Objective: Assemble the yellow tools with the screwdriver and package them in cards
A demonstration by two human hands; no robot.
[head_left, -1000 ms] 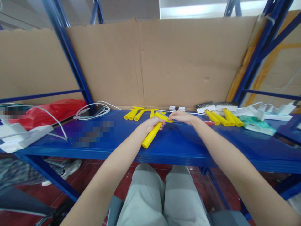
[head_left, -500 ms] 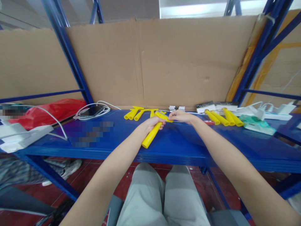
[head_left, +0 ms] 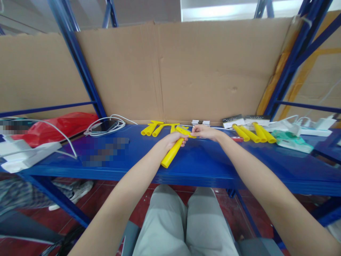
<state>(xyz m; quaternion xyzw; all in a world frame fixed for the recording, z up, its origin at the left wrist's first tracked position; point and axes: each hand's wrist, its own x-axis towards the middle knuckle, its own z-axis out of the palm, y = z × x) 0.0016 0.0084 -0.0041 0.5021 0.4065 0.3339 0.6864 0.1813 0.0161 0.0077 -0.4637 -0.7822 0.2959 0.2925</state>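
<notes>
My left hand (head_left: 176, 139) is closed around a yellow T-shaped plastic piece (head_left: 172, 154). Its thick round handle slants down toward the front edge of the blue table, and its crossbar sticks out above my fingers. At the right end of that crossbar, my right hand (head_left: 203, 132) has its fingers pinched together; whatever is between them is too small to make out. Several more yellow T-shaped pieces (head_left: 159, 129) lie just behind, to the left. Farther right are several yellow tubes (head_left: 249, 133), with a small red object (head_left: 237, 139) beside them.
The blue table (head_left: 144, 156) backs onto a cardboard panel (head_left: 197, 71). On the left are a red bag (head_left: 64, 124), a coiled white cable (head_left: 119, 124) and a phone (head_left: 105, 126). At right lie printed cards (head_left: 233, 121), a green-and-white packet (head_left: 291, 140) and a power strip (head_left: 315, 131).
Almost nothing differs. Both hands and the yellow piece stay in the same place; the whole view has shifted very slightly.
</notes>
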